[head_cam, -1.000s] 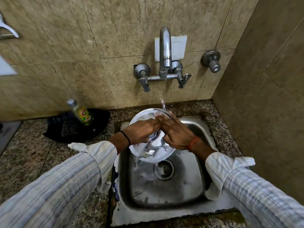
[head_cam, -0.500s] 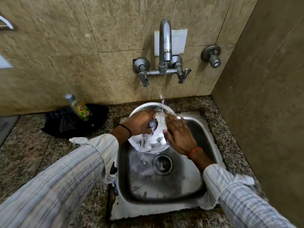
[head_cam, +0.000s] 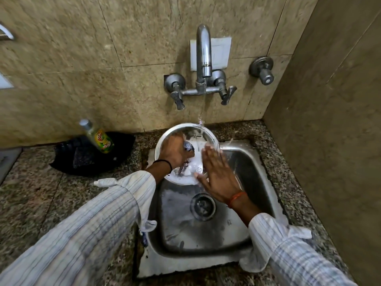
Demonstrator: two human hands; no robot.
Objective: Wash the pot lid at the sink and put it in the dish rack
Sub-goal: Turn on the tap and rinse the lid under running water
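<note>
Left hand [head_cam: 175, 152] grips lid [head_cam: 186, 154] by knob; right hand [head_cam: 218, 174] open, flat on wet face. Steel lid: light, stiff, slippery; hold knob or rim.

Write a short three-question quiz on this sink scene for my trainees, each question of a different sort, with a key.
1. True or false: water is running from the tap onto the pot lid.
2. Which hand grips the lid's knob? A) left hand B) right hand
3. Fill in: the dish soap bottle stands on the person's ____ side of the sink.

Key: 1 true; 2 A; 3 left.
</note>
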